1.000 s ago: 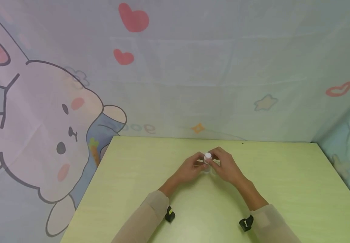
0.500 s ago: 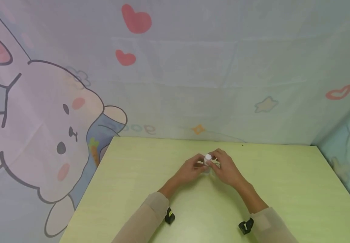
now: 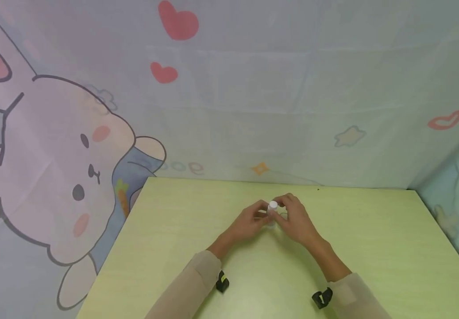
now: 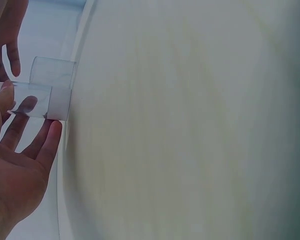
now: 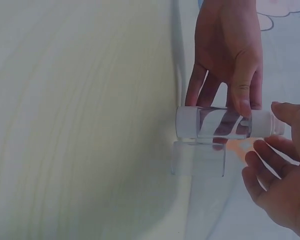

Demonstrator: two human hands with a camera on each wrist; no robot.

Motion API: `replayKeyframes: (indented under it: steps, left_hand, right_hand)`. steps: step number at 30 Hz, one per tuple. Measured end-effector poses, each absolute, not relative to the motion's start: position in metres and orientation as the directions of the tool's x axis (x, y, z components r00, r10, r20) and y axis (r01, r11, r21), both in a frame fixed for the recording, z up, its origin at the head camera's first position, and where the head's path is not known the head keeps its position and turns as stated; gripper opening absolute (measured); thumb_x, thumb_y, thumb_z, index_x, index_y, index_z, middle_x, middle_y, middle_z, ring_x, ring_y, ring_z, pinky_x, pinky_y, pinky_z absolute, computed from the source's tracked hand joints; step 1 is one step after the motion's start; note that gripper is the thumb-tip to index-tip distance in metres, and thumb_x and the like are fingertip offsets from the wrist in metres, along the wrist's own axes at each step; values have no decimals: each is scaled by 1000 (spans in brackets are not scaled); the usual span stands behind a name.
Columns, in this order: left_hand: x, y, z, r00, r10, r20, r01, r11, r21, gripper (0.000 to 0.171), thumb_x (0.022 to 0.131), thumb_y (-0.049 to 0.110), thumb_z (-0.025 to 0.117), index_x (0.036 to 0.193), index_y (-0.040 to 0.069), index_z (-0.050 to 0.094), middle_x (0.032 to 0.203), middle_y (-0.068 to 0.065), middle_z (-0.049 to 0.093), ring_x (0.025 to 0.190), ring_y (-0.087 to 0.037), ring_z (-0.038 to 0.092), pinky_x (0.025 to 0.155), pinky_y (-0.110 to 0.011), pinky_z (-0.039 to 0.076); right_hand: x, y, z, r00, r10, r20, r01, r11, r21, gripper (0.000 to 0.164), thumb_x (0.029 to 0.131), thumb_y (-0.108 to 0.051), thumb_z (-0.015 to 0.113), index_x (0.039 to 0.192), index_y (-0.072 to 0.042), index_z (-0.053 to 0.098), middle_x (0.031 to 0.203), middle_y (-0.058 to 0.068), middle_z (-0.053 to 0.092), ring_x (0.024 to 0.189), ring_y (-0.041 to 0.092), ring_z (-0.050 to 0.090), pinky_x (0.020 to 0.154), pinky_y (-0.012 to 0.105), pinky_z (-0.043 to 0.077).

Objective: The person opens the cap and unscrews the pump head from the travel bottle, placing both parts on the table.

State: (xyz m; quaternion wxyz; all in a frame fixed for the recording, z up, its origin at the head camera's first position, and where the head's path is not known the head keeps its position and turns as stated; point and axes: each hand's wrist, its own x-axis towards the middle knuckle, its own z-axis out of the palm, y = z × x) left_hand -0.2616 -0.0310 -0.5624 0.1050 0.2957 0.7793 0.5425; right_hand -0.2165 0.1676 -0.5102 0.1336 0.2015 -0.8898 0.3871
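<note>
A small clear bottle [image 5: 224,123] with a white base and a white top stands upright on the table, between both hands. In the head view its white top [image 3: 272,205] shows above the fingers. My left hand [image 3: 249,221] grips the bottle's body from the left, thumb in front and fingers behind, as the left wrist view also shows. From the other side my right hand [image 3: 296,219] pinches the bottle's upper end, its thumb [image 5: 285,112] across the neck and its other fingers loosely curled. A clear open-looking cylinder, like a cover [image 5: 197,159], stands close beside the bottle, on the right hand's side.
The pale green table [image 3: 356,239] stretches out around the hands. Behind it hangs a cloth backdrop [image 3: 229,88] printed with a rabbit and hearts. A black wrist mount [image 3: 222,282] is at the left cuff, and another mount [image 3: 322,297] at the right cuff.
The head view has shifted very slightly. Both hands keep their places on the bottle, and the clear cylinder stays beside it.
</note>
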Motion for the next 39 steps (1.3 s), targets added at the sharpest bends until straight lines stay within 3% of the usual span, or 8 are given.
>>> replayKeyframes:
  steps: [13,19,39]
  left_hand:
    - [-259,-32,-557,-815,565,125,314,251,916,17,108,25,66,123,20,62,133,1,66,125,-28,68,103,-34,56]
    - [-259,-32,-559,-815,565,130,313,241,919,17,107,28,67,123,22,62,133,2,66,126,-29,67,103,-35,57]
    - [-261,-31,-562,-810,571,134,332,257,907,19,108,29,65,124,22,61,134,2,65,125,-27,67,103,-36,56]
  right_hand:
    - [-216,163,-511,-912,-169,373,-389,647,-656,22,99,-21,79,107,-4,67,104,13,66,99,35,63,86,47,55]
    - [-215,162,-510,-907,-184,378,-403,634,-659,22,99,-17,78,111,-2,68,106,10,65,99,28,63,88,46,57]
    - [-219,166,-512,-896,-253,365,-442,578,-686,19,102,-9,73,118,-1,67,108,8,63,103,31,66,88,49,59]
